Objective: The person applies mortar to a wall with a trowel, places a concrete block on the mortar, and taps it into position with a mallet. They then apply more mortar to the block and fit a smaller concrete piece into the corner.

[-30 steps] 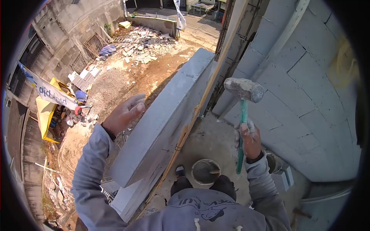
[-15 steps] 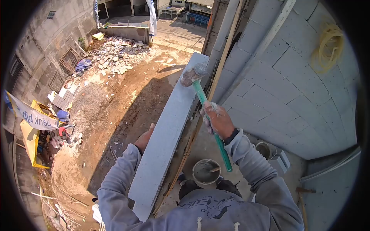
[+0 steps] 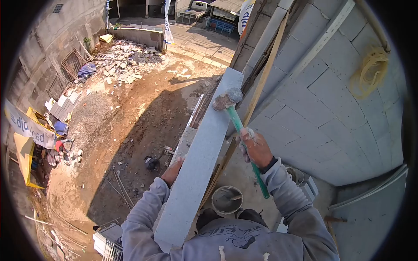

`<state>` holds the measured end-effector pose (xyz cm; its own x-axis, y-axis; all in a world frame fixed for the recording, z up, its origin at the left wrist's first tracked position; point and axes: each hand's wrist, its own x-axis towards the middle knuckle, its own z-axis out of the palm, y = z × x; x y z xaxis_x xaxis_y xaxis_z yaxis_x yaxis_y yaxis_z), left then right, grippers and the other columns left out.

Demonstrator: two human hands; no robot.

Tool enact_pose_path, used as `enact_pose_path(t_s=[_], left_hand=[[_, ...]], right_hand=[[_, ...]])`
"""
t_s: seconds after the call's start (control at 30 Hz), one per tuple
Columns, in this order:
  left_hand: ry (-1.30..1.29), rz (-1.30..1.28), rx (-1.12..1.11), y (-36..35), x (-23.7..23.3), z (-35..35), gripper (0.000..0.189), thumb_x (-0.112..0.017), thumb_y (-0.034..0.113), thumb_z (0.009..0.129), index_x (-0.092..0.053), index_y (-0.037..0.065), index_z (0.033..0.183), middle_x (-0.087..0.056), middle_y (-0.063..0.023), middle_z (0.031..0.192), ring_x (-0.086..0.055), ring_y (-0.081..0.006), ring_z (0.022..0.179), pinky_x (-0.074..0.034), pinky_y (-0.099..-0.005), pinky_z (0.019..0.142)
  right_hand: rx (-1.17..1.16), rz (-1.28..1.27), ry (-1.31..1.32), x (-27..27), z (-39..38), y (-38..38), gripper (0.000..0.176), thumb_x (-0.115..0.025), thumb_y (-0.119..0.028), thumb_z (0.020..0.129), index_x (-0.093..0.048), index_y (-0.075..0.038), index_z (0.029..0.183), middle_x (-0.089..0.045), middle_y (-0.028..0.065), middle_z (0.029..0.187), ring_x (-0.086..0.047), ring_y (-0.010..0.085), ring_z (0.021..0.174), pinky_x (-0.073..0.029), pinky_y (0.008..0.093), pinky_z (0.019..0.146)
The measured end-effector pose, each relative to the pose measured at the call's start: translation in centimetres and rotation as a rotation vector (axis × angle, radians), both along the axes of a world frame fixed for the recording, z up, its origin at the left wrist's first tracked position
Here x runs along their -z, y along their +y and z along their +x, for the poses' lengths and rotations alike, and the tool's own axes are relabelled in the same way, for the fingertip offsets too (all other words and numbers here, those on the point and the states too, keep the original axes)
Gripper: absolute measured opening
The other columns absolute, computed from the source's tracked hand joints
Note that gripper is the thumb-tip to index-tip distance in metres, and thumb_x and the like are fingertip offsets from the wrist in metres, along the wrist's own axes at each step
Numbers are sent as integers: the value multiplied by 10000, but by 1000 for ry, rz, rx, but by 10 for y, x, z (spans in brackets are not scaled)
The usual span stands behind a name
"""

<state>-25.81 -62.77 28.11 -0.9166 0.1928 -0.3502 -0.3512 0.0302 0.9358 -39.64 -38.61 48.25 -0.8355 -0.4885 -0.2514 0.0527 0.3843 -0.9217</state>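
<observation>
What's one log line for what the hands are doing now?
right hand: grips hammer, head at block wall top | left hand: against wall's outer side

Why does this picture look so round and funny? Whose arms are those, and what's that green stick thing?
The camera sits on a person's head and looks down, so you see what they see: their own two arms in grey sleeves. The round, bent look comes from the wide lens. They stand high up behind a low grey wall, with dirt ground and rubble far below. The right hand has its fingers wrapped around the green handle of a hammer, whose heavy head is right at the wall's top. The left hand rests on the wall's outer side; its fingers are hidden. By the feet stands a bucket. On the right is a taller block wall with a yellow rope on it.
</observation>
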Motion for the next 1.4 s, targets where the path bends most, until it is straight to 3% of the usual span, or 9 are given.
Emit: enact_pose_path(t_s=[0.17, 0.27, 0.6, 0.8, 0.87, 1.0, 1.07, 1.17, 1.4], left_hand=[[208, -57, -30, 10, 50, 3, 651, -122, 498, 943, -245, 36, 1385, -301, -150, 1402, -240, -225, 1312, -160, -315, 1074], [48, -29, -168, 15, 29, 5, 591, -177, 442, 960, -357, 12, 1323, -450, -175, 1280, -410, -258, 1197, -294, -343, 1017], [-52, 16, -184, 10, 46, 6, 668, -169, 521, 933, -411, 16, 1297, -460, -155, 1287, -392, -260, 1225, -272, -335, 1023], [109, -213, -229, -7, -5, 0, 674, -240, 524, 928, -376, -11, 1313, -414, -192, 1324, -355, -285, 1256, -254, -332, 1034], [256, 86, -315, -17, -50, -4, 713, -284, 528, 919, -256, -30, 1362, -326, -242, 1365, -302, -325, 1283, -236, -337, 1046], [577, 84, -164, -14, -118, -26, 814, -358, 573, 882, -166, -41, 1380, -253, -259, 1394, -249, -345, 1305, -224, -339, 1055], [507, -273, -101, -4, -137, -35, 916, -452, 627, 806, -246, -93, 1334, -311, -287, 1346, -319, -323, 1270, -252, -342, 1030], [295, 33, 20, 1, -141, -44, 814, -530, 457, 831, -194, -50, 1372, -340, -208, 1347, -333, -251, 1248, -280, -307, 1005], [313, 79, -33, 5, -127, -47, 743, -528, 369, 837, -209, -31, 1376, -394, -169, 1289, -396, -208, 1161, -315, -293, 961]], right_hand=[[54, -87, 56, -14, 4, -5, 438, -400, -468, 908, -493, -48, 823, -436, -8, 550, -394, 69, 396, -320, 216, 357], [64, -152, 124, -18, 4, -9, 437, -392, -467, 913, -496, -53, 821, -442, -9, 552, -387, 64, 395, -315, 210, 353], [52, 156, 109, 4, 0, -16, 413, -396, -425, 926, -512, -53, 792, -419, -10, 512, -377, 77, 355, -314, 220, 338], [55, 169, 104, -1, 3, -19, 413, -404, -424, 924, -510, -48, 791, -422, -6, 509, -384, 81, 346, -310, 228, 327], [61, 171, 114, 1, 2, -17, 415, -406, -426, 922, -510, -46, 789, -424, -4, 508, -389, 83, 345, -310, 230, 324], [56, 172, 131, 5, 3, -17, 427, -410, -436, 919, -507, -43, 782, -428, 0, 510, -397, 85, 348, -311, 235, 322], [74, 156, 121, 1, 6, -19, 431, -408, -438, 919, -505, -43, 779, -430, 1, 513, -401, 86, 353, -313, 236, 323], [78, 117, 96, 0, 7, -14, 434, -402, -439, 920, -502, -41, 777, -433, 2, 518, -408, 85, 366, -317, 235, 328], [93, -165, 165, -29, 8, -18, 418, -395, -430, 924, -498, -51, 781, -435, -5, 537, -407, 79, 388, -326, 216, 359]])
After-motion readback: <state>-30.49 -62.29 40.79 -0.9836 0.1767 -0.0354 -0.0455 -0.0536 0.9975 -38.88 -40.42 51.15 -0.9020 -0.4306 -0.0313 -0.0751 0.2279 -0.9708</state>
